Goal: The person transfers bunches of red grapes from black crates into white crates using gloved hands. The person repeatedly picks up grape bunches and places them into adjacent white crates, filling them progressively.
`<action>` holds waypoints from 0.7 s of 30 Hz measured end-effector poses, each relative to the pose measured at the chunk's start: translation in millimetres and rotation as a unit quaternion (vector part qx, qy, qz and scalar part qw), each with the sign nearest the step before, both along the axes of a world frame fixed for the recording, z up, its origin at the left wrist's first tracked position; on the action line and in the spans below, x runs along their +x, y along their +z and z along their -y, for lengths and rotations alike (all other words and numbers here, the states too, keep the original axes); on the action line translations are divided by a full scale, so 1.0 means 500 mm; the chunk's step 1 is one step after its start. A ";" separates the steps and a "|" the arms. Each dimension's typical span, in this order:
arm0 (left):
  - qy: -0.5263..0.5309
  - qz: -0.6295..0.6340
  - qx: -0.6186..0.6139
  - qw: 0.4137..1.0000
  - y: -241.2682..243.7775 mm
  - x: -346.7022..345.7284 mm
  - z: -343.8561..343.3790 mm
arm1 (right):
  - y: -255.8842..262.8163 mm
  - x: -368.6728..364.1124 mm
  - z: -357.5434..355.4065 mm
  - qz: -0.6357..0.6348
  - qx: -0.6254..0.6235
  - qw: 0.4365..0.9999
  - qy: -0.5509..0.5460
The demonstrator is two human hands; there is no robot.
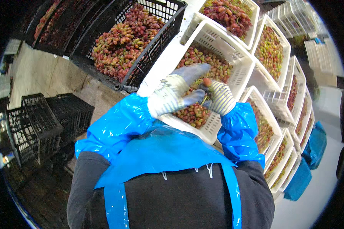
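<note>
Both my hands wear striped knit gloves with grey coated fingers and are over a white plastic crate [238,86] of loose red and green grapes [196,114]. My left hand [179,90] is blurred, its fingers and thumb spread apart above the grapes. The left thumb tip reaches close to my right hand [218,96]; whether they touch is unclear. My right fingers are curled around a small piece of grape stem, with a reddish grape [207,82] showing at the fingertips. What lies inside that grip is mostly hidden.
A black plastic crate [152,54] of grape bunches [117,48] stands at upper left, beside more black crates. White crates of grapes [271,51] are stacked on the right. Black crates [43,120] stand at lower left. Blue plastic [299,179] hangs at right.
</note>
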State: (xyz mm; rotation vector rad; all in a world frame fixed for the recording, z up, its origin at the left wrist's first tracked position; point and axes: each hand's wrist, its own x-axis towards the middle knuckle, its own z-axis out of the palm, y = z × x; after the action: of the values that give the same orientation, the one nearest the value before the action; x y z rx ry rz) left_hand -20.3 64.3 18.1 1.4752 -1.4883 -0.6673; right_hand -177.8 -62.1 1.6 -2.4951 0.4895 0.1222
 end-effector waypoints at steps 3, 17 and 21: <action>-0.124 0.079 0.001 0.989 -0.031 -0.005 -0.003 | 0.031 -0.016 -0.067 -0.019 0.045 0.999 0.008; -0.148 -0.019 0.118 0.982 -0.196 -0.039 0.008 | 0.134 -0.400 -0.338 0.200 -0.050 0.652 -0.730; -0.205 0.067 0.207 0.954 -0.219 -0.068 0.003 | 0.241 -0.972 -0.472 -0.123 -0.357 0.577 -0.725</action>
State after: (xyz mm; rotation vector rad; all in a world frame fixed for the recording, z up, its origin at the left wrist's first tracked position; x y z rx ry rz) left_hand -54.4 62.6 -91.3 1.5511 -1.8654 -1.2091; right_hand -663.7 173.8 122.3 -1.7687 2.9251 -0.4768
